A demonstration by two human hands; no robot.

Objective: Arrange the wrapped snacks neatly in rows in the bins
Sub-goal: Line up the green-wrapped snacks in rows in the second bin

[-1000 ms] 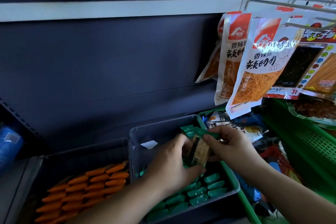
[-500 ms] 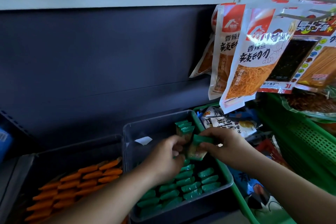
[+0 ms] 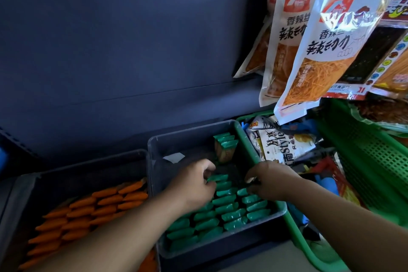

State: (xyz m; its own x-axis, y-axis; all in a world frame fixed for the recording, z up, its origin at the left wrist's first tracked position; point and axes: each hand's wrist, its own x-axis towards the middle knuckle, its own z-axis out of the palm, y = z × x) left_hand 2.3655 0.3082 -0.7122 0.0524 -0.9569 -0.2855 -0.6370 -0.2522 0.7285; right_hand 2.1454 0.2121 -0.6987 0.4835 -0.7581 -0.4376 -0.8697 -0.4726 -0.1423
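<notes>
Far left of the left hand (image 3: 194, 183): grey bin (image 3: 88, 162) with orange snacks (image 3: 99, 203) packed in slanted rows. Just beside it, under that hand: second grey bin (image 3: 192, 130), walls touching the first. Beyond the left hand, on the bin floor: small white paper scrap (image 3: 174, 158).

Left hand reaching in over the near half, fingers curled, thumb and fingertips pinching the top edge of the farthest of the green snacks (image 3: 231, 212) in a middle row. Green snacks standing in neat rows below and between the hands, filling the near part of the bin. Beyond the gap between the hands, at the far right wall: a few upright packets (image 3: 225, 148) with green tops, leaning together.

Right hand (image 3: 271, 180) at the right row, fingers bent down over the snacks there; cannot tell whether gripping one or only touching.

Right of the right hand: green basket (image 3: 247, 145) with a white bag (image 3: 284, 150) and other mixed bags. Above and beyond it: hanging bags (image 3: 309, 55) of orange strips.
</notes>
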